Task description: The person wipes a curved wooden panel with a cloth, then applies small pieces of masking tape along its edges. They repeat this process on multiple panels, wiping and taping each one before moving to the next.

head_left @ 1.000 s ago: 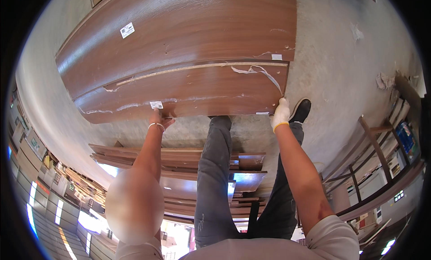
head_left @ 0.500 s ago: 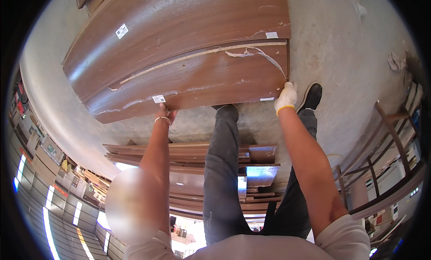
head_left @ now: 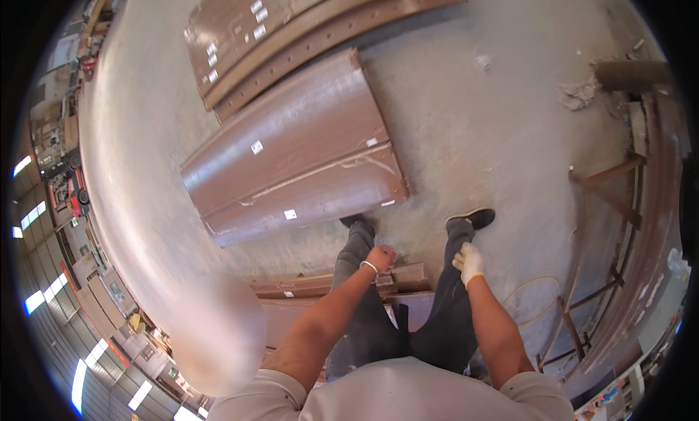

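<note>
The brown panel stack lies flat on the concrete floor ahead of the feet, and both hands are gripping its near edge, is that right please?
Not quite: in the head view the brown panel stack does lie on the concrete floor, but the left hand and gloved right hand are off it, holding nothing.

Workshop, concrete floor (head_left: 466, 130), stacked wood panels (head_left: 291, 159)

Two stacked brown wood-grain panels (head_left: 295, 163) lie flat on the concrete floor (head_left: 495, 130). Their torn wrapping shows pale streaks, just beyond the feet.
</note>
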`<move>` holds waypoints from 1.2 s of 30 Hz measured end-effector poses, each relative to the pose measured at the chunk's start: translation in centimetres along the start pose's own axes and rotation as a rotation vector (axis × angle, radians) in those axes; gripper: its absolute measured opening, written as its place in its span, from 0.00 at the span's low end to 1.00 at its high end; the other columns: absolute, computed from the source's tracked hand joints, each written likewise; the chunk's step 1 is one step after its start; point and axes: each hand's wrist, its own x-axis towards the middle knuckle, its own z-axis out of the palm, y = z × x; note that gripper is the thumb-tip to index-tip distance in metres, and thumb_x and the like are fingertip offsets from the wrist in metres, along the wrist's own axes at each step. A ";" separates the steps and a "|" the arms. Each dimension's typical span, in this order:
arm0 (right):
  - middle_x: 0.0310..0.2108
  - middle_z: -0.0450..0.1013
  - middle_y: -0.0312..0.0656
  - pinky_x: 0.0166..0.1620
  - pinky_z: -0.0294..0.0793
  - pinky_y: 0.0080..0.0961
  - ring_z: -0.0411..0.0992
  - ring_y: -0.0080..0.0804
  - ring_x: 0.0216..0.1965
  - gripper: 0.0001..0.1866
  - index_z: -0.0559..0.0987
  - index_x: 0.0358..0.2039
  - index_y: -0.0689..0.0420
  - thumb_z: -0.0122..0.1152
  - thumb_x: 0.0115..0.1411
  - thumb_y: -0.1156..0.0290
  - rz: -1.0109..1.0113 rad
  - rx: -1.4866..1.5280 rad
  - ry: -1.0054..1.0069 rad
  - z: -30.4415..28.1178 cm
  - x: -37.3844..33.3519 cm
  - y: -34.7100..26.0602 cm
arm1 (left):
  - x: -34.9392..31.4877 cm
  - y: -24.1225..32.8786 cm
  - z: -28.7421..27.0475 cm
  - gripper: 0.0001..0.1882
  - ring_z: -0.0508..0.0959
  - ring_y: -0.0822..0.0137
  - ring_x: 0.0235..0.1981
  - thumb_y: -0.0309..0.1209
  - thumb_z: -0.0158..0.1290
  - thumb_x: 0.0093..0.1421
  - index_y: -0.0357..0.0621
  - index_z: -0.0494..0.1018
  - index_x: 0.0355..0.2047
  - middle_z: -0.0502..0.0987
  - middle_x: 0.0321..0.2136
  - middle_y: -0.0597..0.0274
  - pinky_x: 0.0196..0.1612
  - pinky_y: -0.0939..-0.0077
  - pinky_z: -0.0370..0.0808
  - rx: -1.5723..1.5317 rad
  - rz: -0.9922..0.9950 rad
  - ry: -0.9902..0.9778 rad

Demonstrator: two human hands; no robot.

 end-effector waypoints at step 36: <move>0.44 0.83 0.45 0.45 0.83 0.30 0.82 0.35 0.44 0.22 0.84 0.56 0.62 0.52 0.67 0.68 -0.102 1.194 0.550 -34.3 -26.6 -1.6 | 64.8 79.5 -6.2 0.18 0.74 0.47 0.64 0.30 0.60 0.62 0.46 0.78 0.53 0.80 0.58 0.51 0.64 0.47 0.72 0.432 0.987 -0.283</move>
